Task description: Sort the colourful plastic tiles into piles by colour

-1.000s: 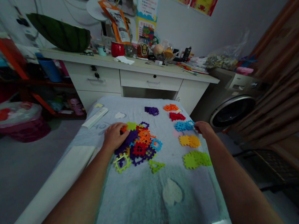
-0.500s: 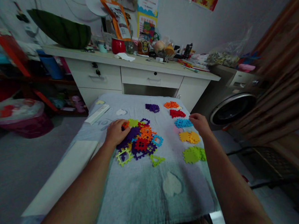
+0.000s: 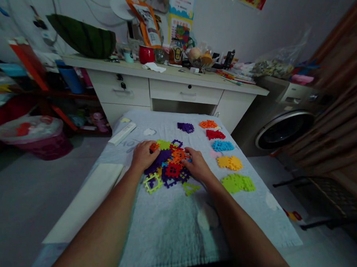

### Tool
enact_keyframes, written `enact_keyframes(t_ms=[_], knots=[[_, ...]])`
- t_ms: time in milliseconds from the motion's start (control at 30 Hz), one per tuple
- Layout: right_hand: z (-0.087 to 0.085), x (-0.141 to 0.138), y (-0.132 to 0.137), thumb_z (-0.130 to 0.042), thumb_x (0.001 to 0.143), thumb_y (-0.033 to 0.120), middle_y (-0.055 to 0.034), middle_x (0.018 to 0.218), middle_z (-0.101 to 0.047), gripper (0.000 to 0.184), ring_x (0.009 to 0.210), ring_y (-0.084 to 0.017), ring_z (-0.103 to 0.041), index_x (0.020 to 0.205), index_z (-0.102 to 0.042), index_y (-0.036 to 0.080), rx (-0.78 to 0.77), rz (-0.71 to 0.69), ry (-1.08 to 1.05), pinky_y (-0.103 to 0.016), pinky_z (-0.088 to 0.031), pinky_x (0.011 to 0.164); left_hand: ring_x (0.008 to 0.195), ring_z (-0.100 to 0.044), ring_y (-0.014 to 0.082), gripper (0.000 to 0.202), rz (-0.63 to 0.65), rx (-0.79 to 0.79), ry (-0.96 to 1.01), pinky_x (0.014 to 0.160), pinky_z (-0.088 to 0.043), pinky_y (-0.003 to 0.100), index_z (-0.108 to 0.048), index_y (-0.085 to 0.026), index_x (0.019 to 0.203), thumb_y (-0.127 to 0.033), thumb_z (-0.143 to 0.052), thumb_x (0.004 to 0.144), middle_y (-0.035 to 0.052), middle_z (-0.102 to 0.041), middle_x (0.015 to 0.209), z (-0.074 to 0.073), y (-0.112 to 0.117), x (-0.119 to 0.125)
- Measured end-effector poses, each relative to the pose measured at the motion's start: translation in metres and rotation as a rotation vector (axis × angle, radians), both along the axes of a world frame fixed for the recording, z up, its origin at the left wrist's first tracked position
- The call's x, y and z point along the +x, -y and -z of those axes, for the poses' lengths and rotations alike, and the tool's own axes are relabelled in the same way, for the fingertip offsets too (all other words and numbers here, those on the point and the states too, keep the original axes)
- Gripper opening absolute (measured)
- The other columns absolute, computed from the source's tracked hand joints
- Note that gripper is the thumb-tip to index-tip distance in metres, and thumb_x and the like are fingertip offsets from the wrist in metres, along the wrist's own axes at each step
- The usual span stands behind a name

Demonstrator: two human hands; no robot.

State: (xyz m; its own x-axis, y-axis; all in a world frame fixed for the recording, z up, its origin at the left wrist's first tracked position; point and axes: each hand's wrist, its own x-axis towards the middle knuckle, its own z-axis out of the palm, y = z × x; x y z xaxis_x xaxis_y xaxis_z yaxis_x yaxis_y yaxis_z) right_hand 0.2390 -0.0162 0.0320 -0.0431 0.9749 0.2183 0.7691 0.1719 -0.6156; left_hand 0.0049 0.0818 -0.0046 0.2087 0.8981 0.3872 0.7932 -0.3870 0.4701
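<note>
Head-worn view — forward, downward, close

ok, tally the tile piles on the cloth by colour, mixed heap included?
purple pile: 1
orange pile: 1
red pile: 1
blue pile: 1
yellow pile: 1
green pile: 1
mixed heap: 1
Total: 7

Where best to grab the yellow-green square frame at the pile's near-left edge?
Pinch the near-left bar of the yellow-green square frame, coming from the near left: it lies flat on the towel, open-centred, and that side looks free of the pile.
</note>
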Motion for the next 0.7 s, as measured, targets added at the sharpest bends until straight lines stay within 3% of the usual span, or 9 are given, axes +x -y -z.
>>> enact_keyframes(t_ms=[167, 367, 500, 700], knots=[[0.001, -0.006, -0.002, -0.059, 0.080, 0.016, -0.0051, 0.102, -0.068, 0.042, 0.099, -0.021, -0.057, 0.122, -0.059, 0.020, 0.107, 0.024, -0.148, -0.038, -0.044, 0.093, 0.101, -0.061, 0.0265, 0.036, -0.022, 0.008, -0.032, 0.093, -0.045, 0.040, -0.065, -0.020, 0.108, -0.043, -0.054, 0.082, 0.0082, -0.069, 0.106, 0.000, 0.000, 0.001], [0.004, 0.001, -0.001, -0.057, 0.078, 0.019, -0.0022, 0.085, -0.064, 0.014, 0.076, -0.016, -0.057, 0.088, -0.068, 0.019, 0.129, 0.016, -0.308, -0.029, -0.046, 0.075, 0.100, -0.061, 0.0268, 0.035, -0.027, 0.003, -0.038, 0.094, -0.045, 0.040, -0.066, -0.020, 0.107, -0.041, -0.055, 0.081, 0.0086, -0.069, 0.106, -0.001, 0.000, 0.002], [0.006, 0.008, 0.000, -0.055, 0.080, 0.024, -0.0018, 0.084, -0.062, 0.015, 0.068, -0.013, -0.053, 0.086, -0.067, 0.020, 0.190, 0.091, -0.385, -0.026, -0.043, 0.065, 0.102, -0.061, 0.0270, 0.035, -0.032, -0.015, -0.028, 0.094, -0.045, 0.041, -0.066, -0.020, 0.107, -0.041, -0.055, 0.081, 0.0088, -0.069, 0.108, -0.001, -0.001, 0.002], [0.001, 0.016, 0.003, -0.056, 0.078, 0.026, -0.0035, 0.083, -0.061, 0.014, 0.075, -0.015, -0.056, 0.082, -0.067, 0.019, 0.294, 0.212, -0.398, -0.027, -0.045, 0.068, 0.099, -0.062, 0.0261, 0.033, -0.013, -0.018, -0.017, 0.092, -0.046, 0.039, -0.066, -0.021, 0.104, -0.041, -0.053, 0.081, 0.0079, -0.069, 0.104, -0.003, 0.000, 0.002]])
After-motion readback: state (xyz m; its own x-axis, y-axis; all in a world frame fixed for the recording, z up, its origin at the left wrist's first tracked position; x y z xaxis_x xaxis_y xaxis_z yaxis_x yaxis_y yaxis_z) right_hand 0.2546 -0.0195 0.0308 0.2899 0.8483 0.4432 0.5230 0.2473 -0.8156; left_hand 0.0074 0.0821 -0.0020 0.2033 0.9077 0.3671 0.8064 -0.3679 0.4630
